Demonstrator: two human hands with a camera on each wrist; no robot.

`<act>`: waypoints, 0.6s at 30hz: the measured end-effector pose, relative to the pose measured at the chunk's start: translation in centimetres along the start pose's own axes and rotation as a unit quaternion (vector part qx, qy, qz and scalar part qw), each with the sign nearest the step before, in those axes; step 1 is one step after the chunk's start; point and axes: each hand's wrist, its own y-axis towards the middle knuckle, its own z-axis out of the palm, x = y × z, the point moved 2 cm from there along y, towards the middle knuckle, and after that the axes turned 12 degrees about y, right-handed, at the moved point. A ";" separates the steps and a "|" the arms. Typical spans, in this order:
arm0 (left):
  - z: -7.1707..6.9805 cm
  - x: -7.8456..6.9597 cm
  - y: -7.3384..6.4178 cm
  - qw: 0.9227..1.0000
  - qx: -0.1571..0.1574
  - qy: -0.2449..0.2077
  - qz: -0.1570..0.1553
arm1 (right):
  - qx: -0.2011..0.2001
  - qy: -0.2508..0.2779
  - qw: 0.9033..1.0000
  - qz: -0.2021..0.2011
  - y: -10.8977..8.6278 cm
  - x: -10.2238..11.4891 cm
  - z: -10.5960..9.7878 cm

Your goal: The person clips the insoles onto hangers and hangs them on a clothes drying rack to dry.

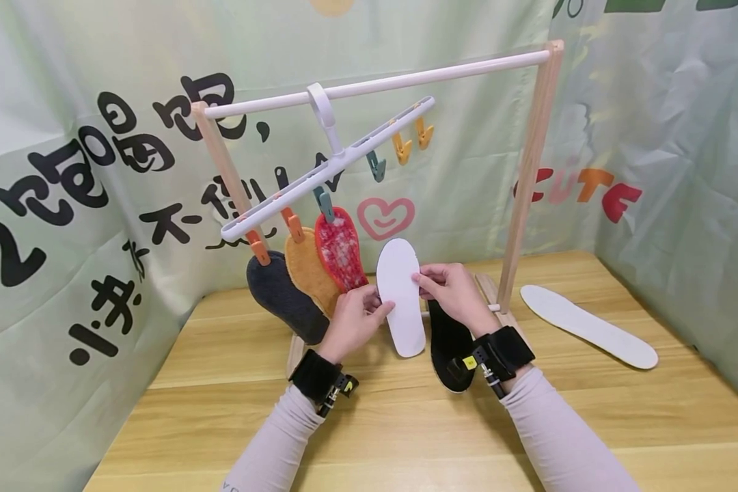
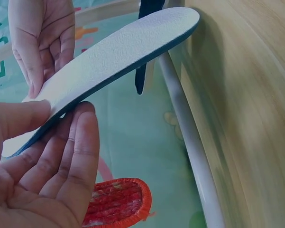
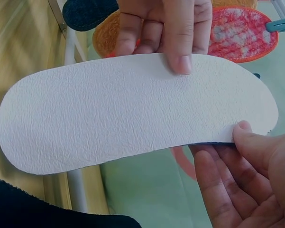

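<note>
A white insole (image 1: 401,301) with a dark underside is held upright between both hands, below the hanger. My left hand (image 1: 355,316) pinches its left edge, thumb on the white face and fingers behind. On the opposite edge, higher up, my right hand (image 1: 452,290) pinches it the same way. The white hanger (image 1: 338,160) hooks over the rack's bar. Clipped on its left half hang a dark insole (image 1: 285,294), a tan insole (image 1: 310,263) and a red-and-white insole (image 1: 339,246). From the right half hang a teal clip (image 1: 376,166) and yellow clips (image 1: 402,148), holding nothing.
A black insole (image 1: 449,345) lies under my right wrist, partly hidden. Farther right, another white insole (image 1: 590,326) rests on the wooden table (image 1: 369,424). The rack's right wooden post (image 1: 531,171) stands beyond my right hand. A printed curtain (image 1: 461,191) encloses the back and sides.
</note>
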 end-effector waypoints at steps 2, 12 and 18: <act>-0.1 0.0 0.0 1.000 -0.008 -0.009 0.000 | 0.001 0.001 1.000 -0.001 0.0 0.0 0.0; -0.5 -0.3 0.0 0.998 -0.035 -0.044 0.007 | 0.003 0.004 1.000 -0.012 -0.1 0.3 0.0; -0.6 -0.4 0.0 0.998 -0.036 -0.053 0.007 | 0.003 0.001 1.000 -0.018 -0.1 0.5 0.0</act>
